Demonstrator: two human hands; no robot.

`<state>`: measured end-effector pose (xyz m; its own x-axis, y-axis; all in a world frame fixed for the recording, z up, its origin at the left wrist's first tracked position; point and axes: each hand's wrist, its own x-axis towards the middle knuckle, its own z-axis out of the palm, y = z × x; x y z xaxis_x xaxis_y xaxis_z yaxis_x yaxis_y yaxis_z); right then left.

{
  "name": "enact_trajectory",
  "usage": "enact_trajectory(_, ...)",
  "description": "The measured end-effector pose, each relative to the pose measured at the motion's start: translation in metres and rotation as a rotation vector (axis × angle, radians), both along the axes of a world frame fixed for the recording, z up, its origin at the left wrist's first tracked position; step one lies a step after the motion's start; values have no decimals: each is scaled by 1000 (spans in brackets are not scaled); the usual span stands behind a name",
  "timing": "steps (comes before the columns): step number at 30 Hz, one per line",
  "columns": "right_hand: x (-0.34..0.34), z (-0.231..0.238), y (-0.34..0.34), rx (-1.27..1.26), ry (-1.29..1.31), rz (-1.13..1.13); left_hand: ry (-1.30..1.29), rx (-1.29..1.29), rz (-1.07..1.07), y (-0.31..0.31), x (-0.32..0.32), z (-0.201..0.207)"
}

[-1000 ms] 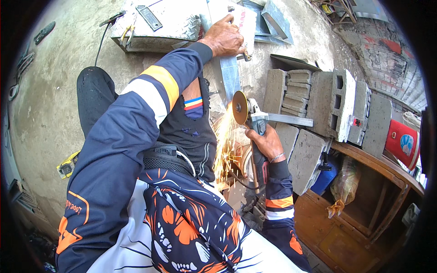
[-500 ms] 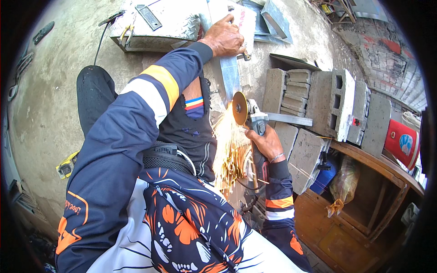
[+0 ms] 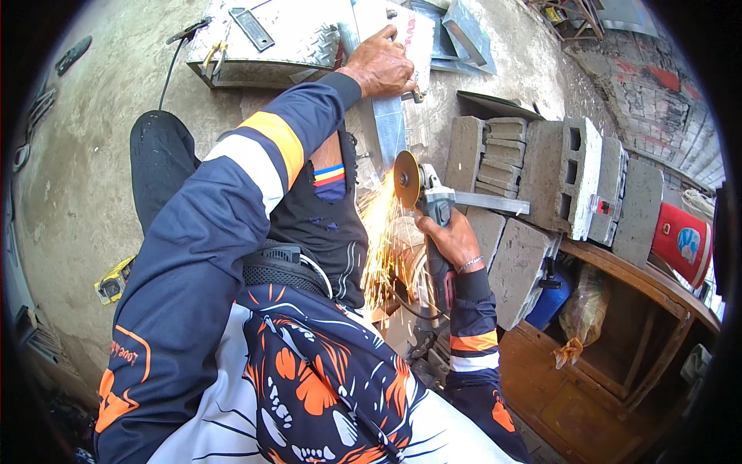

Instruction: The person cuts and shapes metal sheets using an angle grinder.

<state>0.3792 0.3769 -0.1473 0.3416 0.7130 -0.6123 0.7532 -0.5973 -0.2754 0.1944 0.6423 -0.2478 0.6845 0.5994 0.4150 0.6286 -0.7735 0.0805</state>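
My right hand (image 3: 454,241) is wrapped around an angle grinder (image 3: 440,210), whose thin tan disc (image 3: 406,179) meets the near end of a grey metal profile (image 3: 386,127). From that contact, bright sparks (image 3: 379,267) stream down toward me, beside my leg. Farther up, my left hand (image 3: 381,63) is closed over the same profile, fingers bent across its far side. Part of the profile is hidden under that hand. A small clamp-like fitting (image 3: 418,94) shows just beside the left hand.
A checker-plate metal box (image 3: 290,39) at the far left carries a flat metal tool (image 3: 253,29) and yellow-handled pliers (image 3: 219,58). Concrete blocks (image 3: 541,170) stand to the right, with a loose metal bar (image 3: 491,203) against them. A red bucket (image 3: 680,246) and wooden cabinet (image 3: 587,387) lie beyond.
The grinder and its disc have shifted very slightly left and up along the profile's end. The spark stream has changed shape. My left hand stays in place.
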Motion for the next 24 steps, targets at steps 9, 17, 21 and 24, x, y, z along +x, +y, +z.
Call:
enact_trajectory(9, 8, -5, -4, 16, 24, -12, -24, -2, -14, 0, 4, -1)
enact_trajectory(17, 14, -10, -8, -39, -19, 13, -24, -33, -10, -4, 4, 2)
enact_trajectory(21, 14, -11, -9, -37, -38, 21, -22, -32, -6, -5, 5, 2)
enact_trajectory(24, 11, -8, -6, -22, -3, 18, -55, -40, -7, -7, 3, 3)
